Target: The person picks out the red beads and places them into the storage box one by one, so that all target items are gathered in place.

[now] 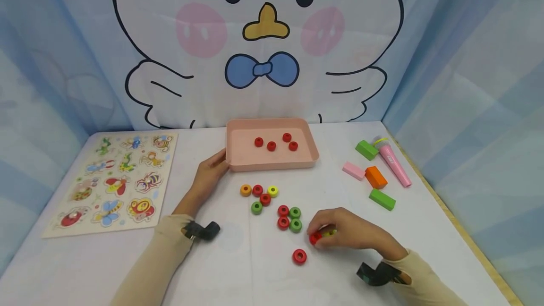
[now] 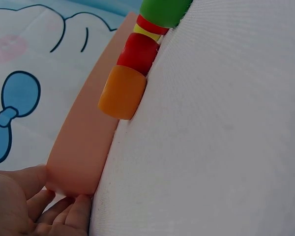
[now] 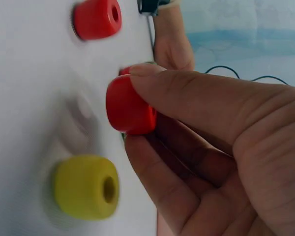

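Observation:
My right hand [image 1: 346,230] pinches a red bead [image 3: 125,105] between thumb and fingers, close over the table. Just beside it a yellow bead [image 3: 86,187] lies on the tabletop, partly hidden by the hand in the head view. Another red bead [image 1: 299,257] sits alone a little nearer to me. At the back, my left hand [image 1: 209,174] grips the front left corner of a shallow pink tray [image 1: 272,166], its thumb at the rim and fingers bent against the side. Several red beads [image 1: 271,146] are inside the tray.
Between the hands stand a cluster of red, green, yellow and orange beads [image 1: 245,190] and a group of red and green beads [image 1: 295,225]. An insect puzzle board [image 1: 123,174] lies left. Coloured blocks [image 1: 376,177] and a pink toy microphone [image 1: 394,162] lie right.

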Motion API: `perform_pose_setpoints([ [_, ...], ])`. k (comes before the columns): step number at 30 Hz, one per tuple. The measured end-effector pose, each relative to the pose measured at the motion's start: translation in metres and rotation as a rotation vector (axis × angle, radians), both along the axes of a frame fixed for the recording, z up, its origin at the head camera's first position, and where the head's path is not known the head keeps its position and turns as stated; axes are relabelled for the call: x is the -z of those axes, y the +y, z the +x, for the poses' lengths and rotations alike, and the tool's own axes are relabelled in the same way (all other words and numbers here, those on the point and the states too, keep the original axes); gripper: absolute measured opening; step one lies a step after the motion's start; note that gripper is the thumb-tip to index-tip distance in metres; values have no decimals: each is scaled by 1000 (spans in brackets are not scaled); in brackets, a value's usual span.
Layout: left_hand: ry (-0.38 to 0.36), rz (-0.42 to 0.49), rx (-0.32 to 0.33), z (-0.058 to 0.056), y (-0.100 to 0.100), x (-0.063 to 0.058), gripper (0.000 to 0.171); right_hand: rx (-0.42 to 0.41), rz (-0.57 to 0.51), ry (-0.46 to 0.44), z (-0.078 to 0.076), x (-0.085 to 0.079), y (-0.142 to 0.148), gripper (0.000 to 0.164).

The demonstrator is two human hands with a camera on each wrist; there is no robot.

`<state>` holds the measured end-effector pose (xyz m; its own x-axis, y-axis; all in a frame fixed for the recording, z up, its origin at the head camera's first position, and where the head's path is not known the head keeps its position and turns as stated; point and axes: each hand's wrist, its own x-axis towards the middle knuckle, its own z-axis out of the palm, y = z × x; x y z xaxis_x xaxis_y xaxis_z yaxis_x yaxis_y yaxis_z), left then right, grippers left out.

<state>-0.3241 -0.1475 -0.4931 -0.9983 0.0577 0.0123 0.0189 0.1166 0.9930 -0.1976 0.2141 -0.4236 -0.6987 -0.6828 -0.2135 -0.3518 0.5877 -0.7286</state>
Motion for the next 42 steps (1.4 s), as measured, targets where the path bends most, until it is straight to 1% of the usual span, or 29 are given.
perform_pose_setpoints([
  [5, -2, 4, 3, -1, -1, 1, 54, -6, 12, -2, -30, -8, -9, 20],
  [9, -8, -11, 0, -2, -1, 1, 54, -34, -10, 17, -59, -17, -25, 22],
  [13, -12, -3, -11, -2, -2, 0, 54, -58, -32, 51, -91, -27, -53, 25],
  [17, 5, 5, -25, -2, -8, 0, 53, -88, 16, 118, -126, -36, -88, 28],
  [20, 19, 18, -22, -2, -8, 2, 52, -88, 73, 173, -149, -40, -112, 28],
  [22, 22, 33, -17, -3, -6, 3, 52, -82, 99, 191, -165, -41, -127, 27],
  [26, 16, 26, -13, -2, -1, 5, 52, -50, 127, 205, -195, -40, -153, 30],
  [30, 11, 1, -20, -4, 2, 5, 52, 16, 140, 143, -222, -37, -172, 31],
  [33, 10, 6, -24, -5, 3, 5, 51, 80, 151, 83, -241, -31, -181, 29],
  [35, 16, 14, -22, -5, 3, 6, 51, 110, 160, 84, -253, -25, -185, 27],
  [38, 37, 27, -12, -5, 2, 8, 50, 149, 188, 100, -267, -16, -192, 27],
  [40, 49, 29, -10, -4, 0, 9, 50, 165, 203, 112, -273, -11, -197, 25],
  [42, 59, 28, -14, -3, -4, 10, 50, 184, 209, 105, -278, -6, -202, 25],
])
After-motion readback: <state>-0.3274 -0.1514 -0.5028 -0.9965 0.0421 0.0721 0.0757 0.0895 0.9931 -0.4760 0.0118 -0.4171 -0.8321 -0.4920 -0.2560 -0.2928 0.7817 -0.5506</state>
